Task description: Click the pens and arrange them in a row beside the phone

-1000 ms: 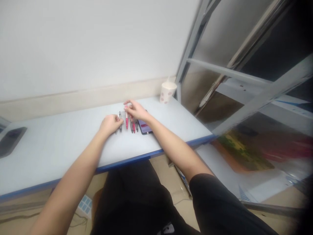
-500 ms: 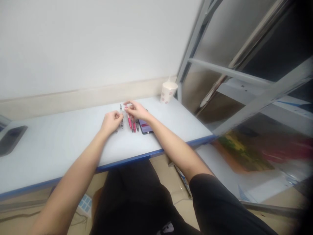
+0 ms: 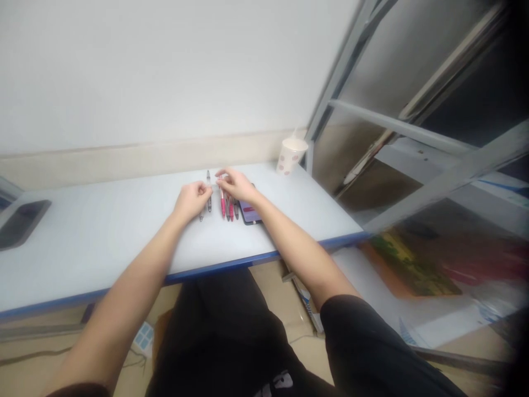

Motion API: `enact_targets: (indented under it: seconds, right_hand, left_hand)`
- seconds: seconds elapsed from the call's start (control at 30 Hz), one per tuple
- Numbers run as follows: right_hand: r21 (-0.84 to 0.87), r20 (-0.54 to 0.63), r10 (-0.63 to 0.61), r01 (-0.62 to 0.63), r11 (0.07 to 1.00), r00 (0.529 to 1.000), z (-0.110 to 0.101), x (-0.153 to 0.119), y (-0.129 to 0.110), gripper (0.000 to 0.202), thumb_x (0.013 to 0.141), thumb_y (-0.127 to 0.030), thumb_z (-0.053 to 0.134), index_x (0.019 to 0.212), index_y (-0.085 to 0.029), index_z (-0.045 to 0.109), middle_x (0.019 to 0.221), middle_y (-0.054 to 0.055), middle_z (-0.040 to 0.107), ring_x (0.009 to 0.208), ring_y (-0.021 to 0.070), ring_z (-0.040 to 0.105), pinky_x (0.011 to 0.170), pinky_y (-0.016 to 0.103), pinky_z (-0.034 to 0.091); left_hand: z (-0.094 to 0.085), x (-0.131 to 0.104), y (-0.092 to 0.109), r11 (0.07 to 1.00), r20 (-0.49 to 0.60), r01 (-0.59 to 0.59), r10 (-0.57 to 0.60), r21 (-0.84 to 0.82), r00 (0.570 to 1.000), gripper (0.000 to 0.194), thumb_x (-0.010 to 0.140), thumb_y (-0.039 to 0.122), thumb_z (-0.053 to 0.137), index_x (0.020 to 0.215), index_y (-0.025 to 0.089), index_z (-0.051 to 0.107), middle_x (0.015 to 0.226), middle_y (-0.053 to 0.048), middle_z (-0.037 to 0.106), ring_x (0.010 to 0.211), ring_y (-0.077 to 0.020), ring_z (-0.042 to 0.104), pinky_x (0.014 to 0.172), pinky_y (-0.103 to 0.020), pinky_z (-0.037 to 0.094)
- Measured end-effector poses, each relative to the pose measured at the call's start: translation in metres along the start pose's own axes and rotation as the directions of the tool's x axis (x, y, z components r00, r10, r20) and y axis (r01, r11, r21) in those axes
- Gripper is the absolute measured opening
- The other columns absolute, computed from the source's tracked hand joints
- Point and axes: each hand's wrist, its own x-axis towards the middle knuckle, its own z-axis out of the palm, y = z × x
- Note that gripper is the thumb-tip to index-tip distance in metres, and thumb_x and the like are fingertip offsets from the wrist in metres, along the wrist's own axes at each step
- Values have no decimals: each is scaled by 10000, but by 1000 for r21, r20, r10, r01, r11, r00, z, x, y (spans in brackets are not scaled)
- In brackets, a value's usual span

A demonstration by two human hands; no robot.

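Though near ends visible, three pens (image 3: 231, 212) otherwise hidden behind right grip (image 3: 237, 185).

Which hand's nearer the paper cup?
Right. The right hand is to the left of the paper cup and closer to the person; the left hand is farther left.

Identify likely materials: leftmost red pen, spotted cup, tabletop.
Leftmost red pen: likely plastic, finish unclear; pale barrel section above a red lower end, which could be rubber.
Spotted cup: probably paper, matte-looking; pale wall with reddish spots, no sharp glare.
Tabletop: perhaps laminate, smooth; even pale surface, soft sheen.
Blur leaves all three open.
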Motion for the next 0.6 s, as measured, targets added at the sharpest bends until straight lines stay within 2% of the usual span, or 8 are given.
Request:
enact_targets:
  seconds: [0.07, 0.23, 0.47, 0.6]
  right_hand:
    - [-17, 12, 6, -6, 1000, 1000, 0, 0, 0, 194, 986, -277, 572, 1143, -163, 589, 676, -52, 618, 575, 127, 577, 593, 251, 456]
    - [-31, -1, 1, -1, 1000, 1000, 1, 1, 1, 336, 982, -269, 583, 1304, -174, 556, 658, -80, 598, 529, 122, 529, 582, 258, 443]
    - [-31, -3, -5, 4, 1000, 1000, 6, 0, -1, 233, 996, -291, 564, 1187, -164, 603, 665, -59, 605, 615, 142, 589, 653, 265, 459]
    - [-13, -24, 5, -5, 1000, 1000, 6, -1, -3, 265, 985, -255, 573, 1234, -167, 592, 697, -52, 624, 638, 141, 589, 674, 266, 464]
  left_hand:
    - [0, 0, -1, 1000, 6, -4, 4, -1, 1000, 272, 903, 369, 558, 669, 235, 528, 625, -3, 616, 626, -191, 582, 662, -316, 409]
    - [1, 1, -2, 1000, 12, -19, 19, -11, 1000, 276, 902, 392, 560, 674, 240, 520, 609, 3, 604, 610, -190, 575, 649, -320, 405]
    - [-1, 0, 2, 1000, 37, -22, 22, 11, 999, 283, 918, 380, 562, 675, 237, 534, 613, -5, 621, 620, -195, 591, 650, -323, 422]
    - [-1, -1, 2, 1000, 33, -17, 17, -16, 999, 277, 910, 374, 559, 671, 237, 532, 611, -5, 621, 606, -189, 582, 640, -318, 414]
